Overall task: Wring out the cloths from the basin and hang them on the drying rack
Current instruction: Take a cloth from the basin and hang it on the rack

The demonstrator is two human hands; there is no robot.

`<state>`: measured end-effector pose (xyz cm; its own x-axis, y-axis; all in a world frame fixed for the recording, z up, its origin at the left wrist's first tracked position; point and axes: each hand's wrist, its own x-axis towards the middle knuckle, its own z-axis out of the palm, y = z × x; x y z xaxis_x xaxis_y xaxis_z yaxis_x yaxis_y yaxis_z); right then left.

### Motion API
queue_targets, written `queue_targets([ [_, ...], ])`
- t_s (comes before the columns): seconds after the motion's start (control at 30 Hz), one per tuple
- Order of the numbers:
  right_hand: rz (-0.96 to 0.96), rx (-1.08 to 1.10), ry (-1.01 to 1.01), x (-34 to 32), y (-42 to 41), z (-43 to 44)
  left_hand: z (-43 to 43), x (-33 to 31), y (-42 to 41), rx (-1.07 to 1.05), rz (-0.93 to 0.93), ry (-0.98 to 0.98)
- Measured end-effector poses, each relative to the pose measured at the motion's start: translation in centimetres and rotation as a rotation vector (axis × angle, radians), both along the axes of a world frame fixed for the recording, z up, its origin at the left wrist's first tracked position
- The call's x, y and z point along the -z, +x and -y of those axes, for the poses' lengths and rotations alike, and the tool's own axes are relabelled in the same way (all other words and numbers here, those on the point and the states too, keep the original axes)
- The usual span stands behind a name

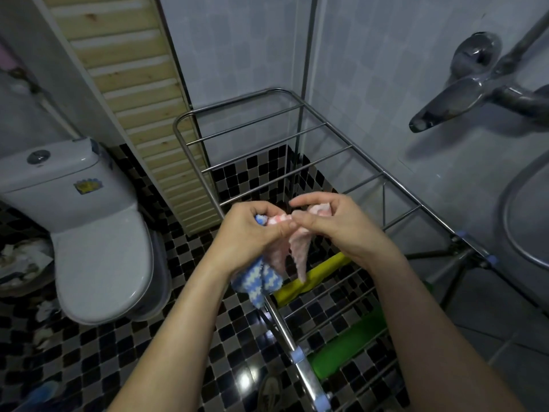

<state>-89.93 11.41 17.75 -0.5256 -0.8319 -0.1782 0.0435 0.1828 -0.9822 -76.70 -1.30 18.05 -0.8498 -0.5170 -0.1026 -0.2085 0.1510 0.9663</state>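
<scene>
My left hand (252, 233) and my right hand (335, 227) both grip a pink cloth (297, 248) over the metal drying rack (297, 171). The pink cloth hangs down between my hands in crumpled folds. A blue and white cloth (255, 281) is also held in my left hand and dangles below it. A yellow cloth (312, 275) and a green cloth (347, 346) hang on the rack's nearer rails. The basin (511, 227) shows only as a rim at the right edge.
A white toilet (89, 221) stands at the left on the black and grey mosaic floor. A chrome tap (463, 96) juts from the tiled wall at the right. A slatted wooden panel (133, 93) leans behind the rack. A bin with paper (20, 263) sits far left.
</scene>
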Motion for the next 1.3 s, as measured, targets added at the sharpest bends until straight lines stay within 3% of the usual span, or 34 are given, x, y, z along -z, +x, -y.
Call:
queue_targets([
  [0.1,-0.154,-0.026,0.121,-0.1,-0.9,-0.3,0.6,0.3,0.0,-0.102,-0.026,-0.089],
  [0.3,-0.803,0.089,0.391,0.2,-1.7,-0.1,0.8,0.4,-0.4,-0.143,-0.034,-0.248],
  [0.37,-0.663,0.271,0.364,0.7,-2.0,0.0,0.8,0.3,-0.5,-0.138,-0.039,-0.263],
  [0.47,0.038,0.440,0.163,0.8,-1.8,0.8,1.2,0.3,-0.8,-0.152,-0.041,-0.295],
  [0.53,0.219,0.380,0.094,1.0,-2.0,0.8,1.5,0.5,-0.9,-0.167,-0.047,-0.286],
  [0.57,0.160,0.296,0.104,1.1,-2.2,0.6,1.7,0.7,-0.9,-0.179,-0.050,-0.256],
  [0.7,-0.498,-0.063,0.387,1.5,-3.9,-0.2,2.6,1.9,-0.7,-0.176,-0.013,-0.133],
  [0.77,-0.603,-0.082,0.454,1.7,-4.5,-0.2,2.9,2.6,-0.3,-0.164,0.023,-0.119],
  [0.87,-0.365,-0.055,0.400,1.8,-5.6,-0.9,3.9,3.3,0.5,-0.133,0.097,0.019],
  [0.93,-0.124,-0.019,0.320,1.9,-6.2,-1.5,4.7,3.7,1.0,-0.098,0.176,0.049],
  [1.03,0.064,0.088,0.219,3.0,-6.8,-1.1,5.3,4.1,1.3,-0.146,0.187,0.063],
  [1.13,0.100,0.276,0.141,4.7,-7.0,1.1,6.0,5.3,0.8,-0.306,0.156,0.019],
  [1.3,-0.107,0.405,0.163,6.3,-6.9,5.2,7.4,6.5,-1.0,-0.473,0.192,-0.161],
])
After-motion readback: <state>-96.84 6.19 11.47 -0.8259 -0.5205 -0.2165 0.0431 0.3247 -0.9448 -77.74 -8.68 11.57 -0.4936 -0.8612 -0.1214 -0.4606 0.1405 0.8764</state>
